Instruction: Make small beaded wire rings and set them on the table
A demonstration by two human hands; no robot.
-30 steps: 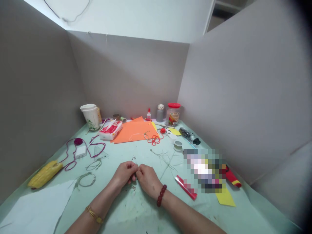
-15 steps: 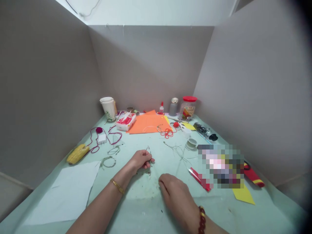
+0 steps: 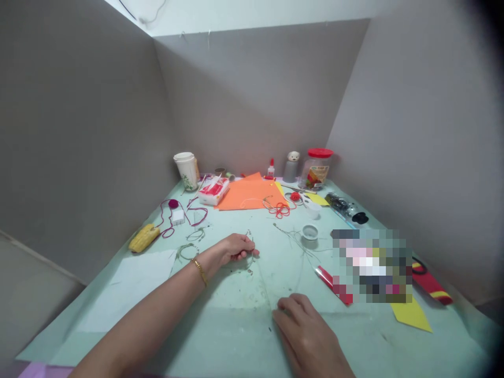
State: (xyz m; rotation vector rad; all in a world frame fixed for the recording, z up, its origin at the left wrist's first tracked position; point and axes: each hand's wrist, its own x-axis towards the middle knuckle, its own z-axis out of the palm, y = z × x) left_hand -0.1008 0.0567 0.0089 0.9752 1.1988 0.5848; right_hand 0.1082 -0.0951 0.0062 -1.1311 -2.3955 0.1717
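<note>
My left hand [image 3: 236, 248] rests on the pale green table [image 3: 244, 336] with its fingers pinched on a thin green wire [image 3: 249, 245] that carries small beads. A gold bracelet [image 3: 200, 271] circles that wrist. My right hand [image 3: 305, 333] lies nearer to me, fingers curled down onto the table, and a fine thread runs from it toward the left hand. Loose green wire strands [image 3: 295, 241] lie a little beyond both hands.
Orange paper [image 3: 248, 194], red thread [image 3: 280, 211], a tissue pack [image 3: 213, 190], a paper cup [image 3: 186, 170], a red-lidded jar [image 3: 317, 168], a small roll [image 3: 310, 231], a yellow knitted piece [image 3: 144, 238], white paper [image 3: 134, 283] and grey partition walls surround the hands.
My right hand has drawn back toward me and away from the left hand, which stays pinched on the wire. The view has shifted left.
</note>
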